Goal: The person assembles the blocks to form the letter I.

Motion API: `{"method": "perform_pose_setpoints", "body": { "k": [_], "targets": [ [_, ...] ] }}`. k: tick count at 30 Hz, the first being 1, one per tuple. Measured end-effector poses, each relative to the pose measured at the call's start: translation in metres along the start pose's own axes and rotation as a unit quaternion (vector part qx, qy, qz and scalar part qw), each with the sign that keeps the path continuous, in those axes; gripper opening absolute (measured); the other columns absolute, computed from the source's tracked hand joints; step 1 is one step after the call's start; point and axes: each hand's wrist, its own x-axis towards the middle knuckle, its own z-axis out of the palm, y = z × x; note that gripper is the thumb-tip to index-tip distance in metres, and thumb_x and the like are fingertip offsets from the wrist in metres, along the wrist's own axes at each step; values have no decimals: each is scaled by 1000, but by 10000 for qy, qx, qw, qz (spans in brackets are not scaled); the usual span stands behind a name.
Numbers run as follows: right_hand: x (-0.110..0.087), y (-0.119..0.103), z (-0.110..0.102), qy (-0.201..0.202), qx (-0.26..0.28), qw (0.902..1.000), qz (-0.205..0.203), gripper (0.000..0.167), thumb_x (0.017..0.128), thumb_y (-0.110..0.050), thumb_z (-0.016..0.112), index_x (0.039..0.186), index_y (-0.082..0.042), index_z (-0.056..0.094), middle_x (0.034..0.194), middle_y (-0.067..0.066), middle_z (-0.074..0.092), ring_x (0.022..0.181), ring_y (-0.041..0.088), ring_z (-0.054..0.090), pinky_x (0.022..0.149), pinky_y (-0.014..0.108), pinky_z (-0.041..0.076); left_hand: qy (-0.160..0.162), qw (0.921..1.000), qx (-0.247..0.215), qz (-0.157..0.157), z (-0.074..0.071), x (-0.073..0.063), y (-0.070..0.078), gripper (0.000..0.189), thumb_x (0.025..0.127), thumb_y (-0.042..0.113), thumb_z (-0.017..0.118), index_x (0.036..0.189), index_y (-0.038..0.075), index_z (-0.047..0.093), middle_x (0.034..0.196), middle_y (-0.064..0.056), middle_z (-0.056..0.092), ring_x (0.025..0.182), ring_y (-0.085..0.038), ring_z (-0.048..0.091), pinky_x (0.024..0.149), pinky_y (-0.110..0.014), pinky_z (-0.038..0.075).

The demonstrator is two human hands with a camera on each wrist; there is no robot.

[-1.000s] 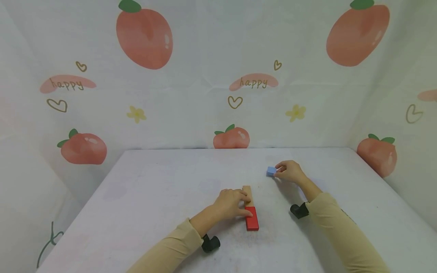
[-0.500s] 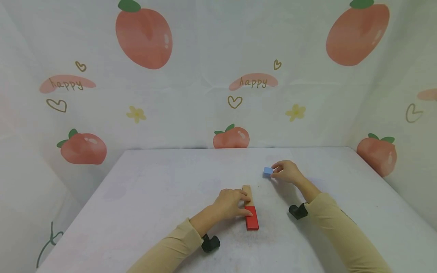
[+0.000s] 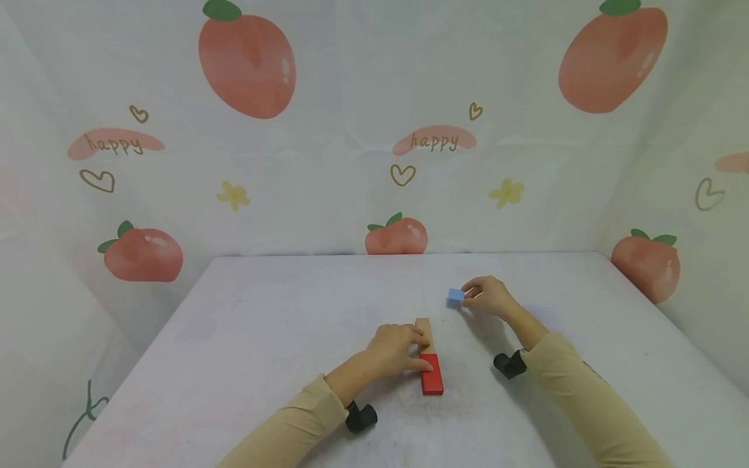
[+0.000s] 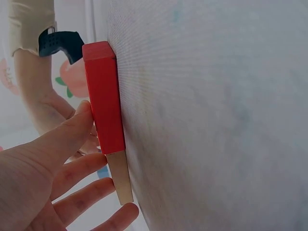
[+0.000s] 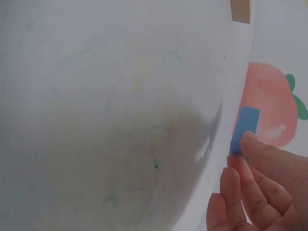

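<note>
A red block (image 3: 433, 382) and a plain wooden block (image 3: 424, 329) lie end to end in a line on the table. My left hand (image 3: 393, 351) rests over them from the left, its thumb touching the red block (image 4: 105, 106) and its fingers at the wooden block (image 4: 121, 177). Farther back to the right, my right hand (image 3: 493, 298) pinches a small blue block (image 3: 455, 298) by its right side. The right wrist view has the thumb on the blue block (image 5: 245, 124), with fingertips at its lower end.
Both wrists carry black camera mounts, the left one (image 3: 361, 418) low near the table. A white cloth with peach prints hangs behind the table's back edge. The white tabletop (image 3: 263, 364) stretches to both sides.
My right hand has carried the blue block a short way left and slightly nearer, toward the far end of the wooden block. The left hand and its two blocks stay put.
</note>
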Motion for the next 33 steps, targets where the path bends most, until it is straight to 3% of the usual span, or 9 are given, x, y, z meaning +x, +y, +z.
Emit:
{"method": "perform_pose_setpoints", "body": {
  "k": [33],
  "targets": [
    [-1, -9, 13, -243, 24, 9991, -355, 34, 77, -13, 74, 103, 6, 65, 87, 17, 69, 76, 21, 64, 68, 30, 52, -4, 9999, 138, 31, -1, 0, 0, 46, 78, 48, 70, 117, 24, 67, 122, 5, 63, 115, -14, 58, 92, -34, 46]
  ]
}}
